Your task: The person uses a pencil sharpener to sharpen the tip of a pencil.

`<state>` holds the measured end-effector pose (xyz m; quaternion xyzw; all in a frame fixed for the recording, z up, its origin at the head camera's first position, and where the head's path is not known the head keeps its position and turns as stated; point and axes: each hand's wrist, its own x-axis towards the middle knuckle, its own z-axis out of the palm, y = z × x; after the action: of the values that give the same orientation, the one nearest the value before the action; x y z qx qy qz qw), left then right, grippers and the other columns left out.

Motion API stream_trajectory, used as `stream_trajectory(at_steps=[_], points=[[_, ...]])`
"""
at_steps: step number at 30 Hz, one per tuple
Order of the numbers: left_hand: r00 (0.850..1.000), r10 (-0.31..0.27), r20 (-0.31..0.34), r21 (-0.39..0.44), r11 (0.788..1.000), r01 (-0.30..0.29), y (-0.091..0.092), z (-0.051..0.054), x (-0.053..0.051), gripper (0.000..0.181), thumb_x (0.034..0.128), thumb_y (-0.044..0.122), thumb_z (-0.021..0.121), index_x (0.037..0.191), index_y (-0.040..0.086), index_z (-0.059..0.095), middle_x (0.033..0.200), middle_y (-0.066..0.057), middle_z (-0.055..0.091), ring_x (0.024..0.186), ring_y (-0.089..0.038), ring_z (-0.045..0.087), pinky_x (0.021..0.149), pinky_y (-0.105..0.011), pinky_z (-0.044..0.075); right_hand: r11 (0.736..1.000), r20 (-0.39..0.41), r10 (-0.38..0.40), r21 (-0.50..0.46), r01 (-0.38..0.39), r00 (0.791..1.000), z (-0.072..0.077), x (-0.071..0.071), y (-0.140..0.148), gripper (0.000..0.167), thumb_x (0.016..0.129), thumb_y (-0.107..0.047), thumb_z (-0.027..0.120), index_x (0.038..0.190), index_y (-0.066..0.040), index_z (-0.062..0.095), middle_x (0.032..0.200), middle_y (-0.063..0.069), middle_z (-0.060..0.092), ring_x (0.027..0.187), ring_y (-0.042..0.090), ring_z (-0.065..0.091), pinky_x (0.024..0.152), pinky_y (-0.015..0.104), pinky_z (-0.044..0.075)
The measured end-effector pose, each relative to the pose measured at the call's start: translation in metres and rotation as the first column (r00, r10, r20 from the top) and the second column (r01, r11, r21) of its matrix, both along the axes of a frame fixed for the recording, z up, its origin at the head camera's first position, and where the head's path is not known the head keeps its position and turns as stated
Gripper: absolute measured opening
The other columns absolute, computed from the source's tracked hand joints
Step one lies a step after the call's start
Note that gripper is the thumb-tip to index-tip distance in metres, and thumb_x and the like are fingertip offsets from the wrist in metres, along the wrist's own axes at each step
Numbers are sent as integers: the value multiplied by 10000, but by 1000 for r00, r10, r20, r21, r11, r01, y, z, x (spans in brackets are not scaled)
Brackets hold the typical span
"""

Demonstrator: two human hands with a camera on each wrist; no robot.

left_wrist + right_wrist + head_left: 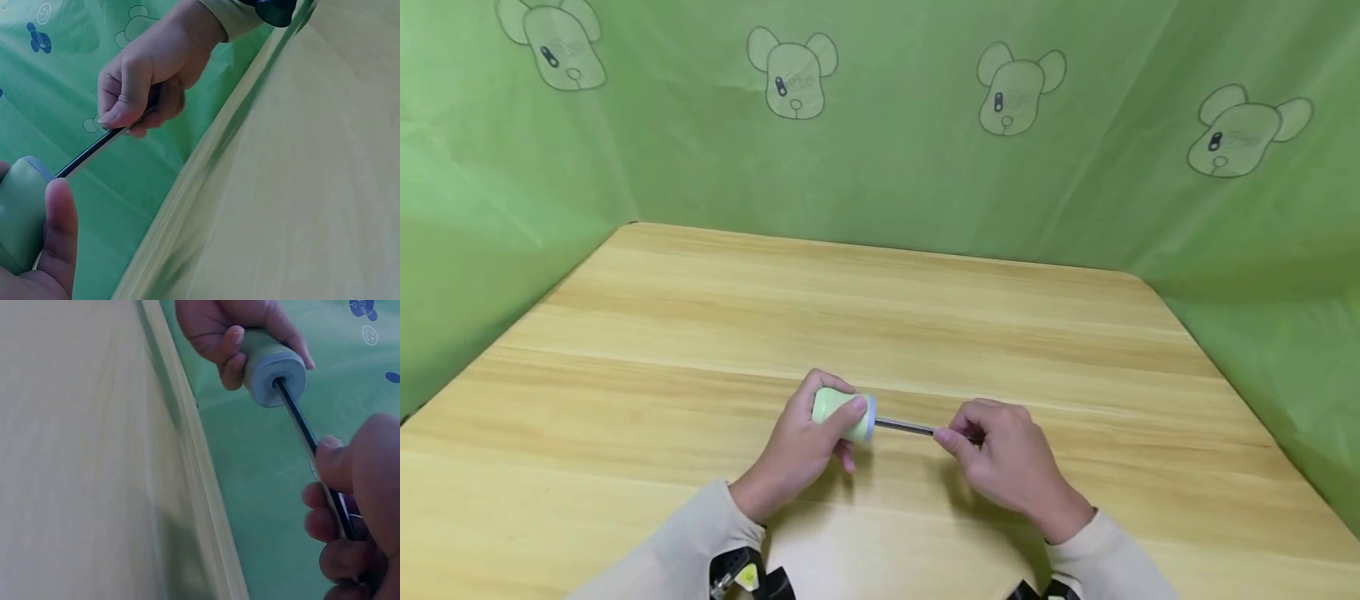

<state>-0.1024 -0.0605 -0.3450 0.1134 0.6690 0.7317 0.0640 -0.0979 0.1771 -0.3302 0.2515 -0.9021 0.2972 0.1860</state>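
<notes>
The left hand [801, 446] grips a green cylinder [829, 407], thumb along its side, apparently to steady it while its pale blue end [267, 384] faces the right hand [1011, 457]. A slim metal rod [902, 426] meets that end at a hole in the middle; the right hand pinches the rod farther out with thumb and curled fingers, which likely keeps it in line with the hole. Both things are held above the counter [865, 308], well apart from its back edge and between its side edges.

Light-green cylinder [831, 404], bluish rim [871, 419]
</notes>
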Motion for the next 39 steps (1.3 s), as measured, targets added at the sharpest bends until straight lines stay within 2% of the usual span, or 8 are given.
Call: stream_trajectory(at_steps=[6,16,20,25,30,34,37,39], points=[[998,60,1,34,998,-60,3,1,-2,263,969,144,592,1118,-24,455,814,-163,554,514,-205,554,489,-302,560,995,-275,-83,24,93,958,-2,-5,1,181,691,-190,853,770,-87,727,755,-11,641,635,137,590,560,291,404],[995,94,32,67,993,-96,2,2,-4,242,965,131,590,1115,-21,476,824,-166,537,563,-224,550,486,-284,556,998,-388,-59,-37,48,920,-5,-3,-2,334,537,-52,932,792,-83,719,798,10,576,689,139,553,560,289,460],[997,73,37,65,995,-76,1,3,-4,250,970,145,583,1114,-21,463,822,-160,530,543,-207,541,482,-274,544,998,-488,-50,-60,24,871,-10,-6,-3,178,696,-176,861,707,-72,717,670,-8,544,525,97,491,462,200,392],[998,14,56,59,998,-17,-1,1,-2,268,983,167,566,1115,-19,426,833,-161,526,535,-198,536,497,-256,537,996,-565,-47,-86,-2,824,-14,-7,-3,444,896,-462,654,632,-108,697,595,-56,475,416,-6,352,353,89,249],[998,-32,54,75,997,28,-5,0,-2,267,987,151,549,1114,-28,396,864,-173,516,568,-203,536,503,-245,536,998,-486,-37,-64,6,873,-9,-1,-4,207,675,-244,864,651,-122,699,597,-67,464,429,-32,327,357,101,206],[998,-56,10,42,998,55,-6,-1,-3,283,976,141,566,1121,-30,393,894,-189,523,573,-207,552,504,-268,551,999,-328,-29,-48,14,944,-2,3,-5,247,551,-92,909,647,-136,686,598,-112,469,483,-37,359,373,131,270],[995,-55,-78,-25,998,53,-7,-2,-3,261,962,125,586,1105,-15,418,993,-209,520,582,-225,561,490,-306,560,993,-43,11,-118,-16,999,3,5,-4,237,626,-17,878,651,-136,675,604,-126,516,503,-5,408,387,180,353],[988,-64,-143,-64,996,55,-8,-3,-3,233,951,102,595,1084,-1,434,1070,-216,503,614,-246,566,480,-323,563,982,193,49,-189,-12,980,6,6,-3,210,700,1,835,657,-115,666,596,-100,532,506,28,421,408,195,375]])
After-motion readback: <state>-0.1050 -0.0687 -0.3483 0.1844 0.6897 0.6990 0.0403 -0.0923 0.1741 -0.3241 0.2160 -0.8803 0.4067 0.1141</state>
